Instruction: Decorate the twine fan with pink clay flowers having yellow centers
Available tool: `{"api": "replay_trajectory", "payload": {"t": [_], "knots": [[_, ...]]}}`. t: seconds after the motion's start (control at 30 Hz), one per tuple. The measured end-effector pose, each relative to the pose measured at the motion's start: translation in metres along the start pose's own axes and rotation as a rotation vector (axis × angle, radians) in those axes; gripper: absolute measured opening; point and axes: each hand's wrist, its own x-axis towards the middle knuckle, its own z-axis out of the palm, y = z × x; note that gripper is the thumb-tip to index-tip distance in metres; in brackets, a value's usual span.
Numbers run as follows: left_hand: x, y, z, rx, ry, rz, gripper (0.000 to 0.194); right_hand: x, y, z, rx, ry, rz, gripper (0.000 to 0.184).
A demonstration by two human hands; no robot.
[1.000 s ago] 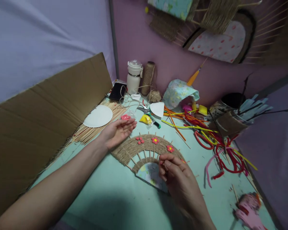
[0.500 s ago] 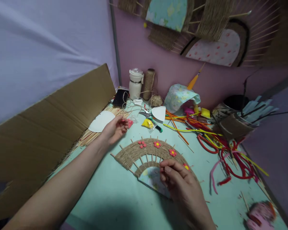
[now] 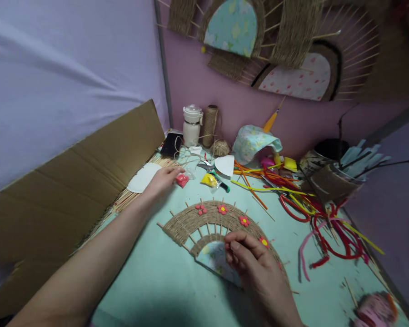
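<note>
My left hand (image 3: 162, 182) is palm down, fingers stretched out, with the fingertips at a small clear bag of red modelling clay (image 3: 182, 180). Whether they touch the bag, I cannot tell. My right hand (image 3: 254, 265) is closed in a pinch over a fan-shaped twine weaving (image 3: 186, 221); whatever is between its fingertips is too small to make out. Red clay flowers with yellow centres, such as this flower (image 3: 222, 209), sit along the woven band. At its left end is a cluster of red clay dots (image 3: 201, 210) with no yellow centre. Floral cloth (image 3: 213, 256) covers the fan's inner part, partly hidden by my right hand.
A bag of yellow clay (image 3: 209, 180) lies beside a green-handled cutter (image 3: 224, 185). Pipe cleaners (image 3: 341, 245) and red-handled scissors (image 3: 293, 210) are at right. A white jar (image 3: 192, 127) and twine spool (image 3: 210, 126) stand behind. Cardboard (image 3: 88, 168) walls the left.
My left hand has turned from palm up with curled fingers to palm down, its fingers reaching out at the red clay bag. My right hand stays pinched over the fan.
</note>
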Motion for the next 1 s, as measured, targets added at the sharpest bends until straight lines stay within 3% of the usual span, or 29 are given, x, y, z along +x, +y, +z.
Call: {"api": "replay_trajectory", "payload": {"t": [0.1, 0.23, 0.3, 0.37, 0.47, 0.53, 0.6, 0.83, 1.0], "knots": [[0.003, -0.007, 0.005, 0.548, 0.115, 0.241, 0.034, 0.001, 0.001, -0.001, -0.026, -0.015, -0.033, 0.031], [0.006, -0.018, 0.010, 0.845, 0.115, 0.331, 0.021, 0.003, 0.004, -0.003, -0.056, -0.031, -0.054, 0.029], [0.003, -0.018, 0.012, 0.852, 0.075, 0.450, 0.018, 0.003, 0.005, -0.004, -0.076, -0.009, -0.072, 0.029], [-0.007, -0.014, 0.016, 0.817, -0.031, 0.614, 0.027, 0.003, 0.004, -0.004, -0.115, 0.059, -0.146, 0.029], [-0.030, -0.007, 0.027, 0.733, -0.254, 0.775, 0.033, 0.002, -0.002, -0.003, -0.264, 0.206, -0.411, 0.023], [-0.044, -0.006, 0.035, 0.676, -0.375, 0.821, 0.031, 0.002, -0.006, -0.003, -0.393, 0.278, -0.594, 0.019], [-0.053, -0.008, 0.043, 0.642, -0.464, 0.843, 0.029, 0.002, -0.009, -0.004, -0.477, 0.308, -0.685, 0.017], [-0.063, -0.015, 0.053, 0.612, -0.550, 0.926, 0.033, 0.006, -0.007, -0.005, -0.549, 0.301, -0.648, 0.017], [-0.068, -0.013, 0.055, 0.656, -0.580, 0.901, 0.035, 0.009, -0.006, -0.005, -0.519, 0.281, -0.596, 0.016]]}}
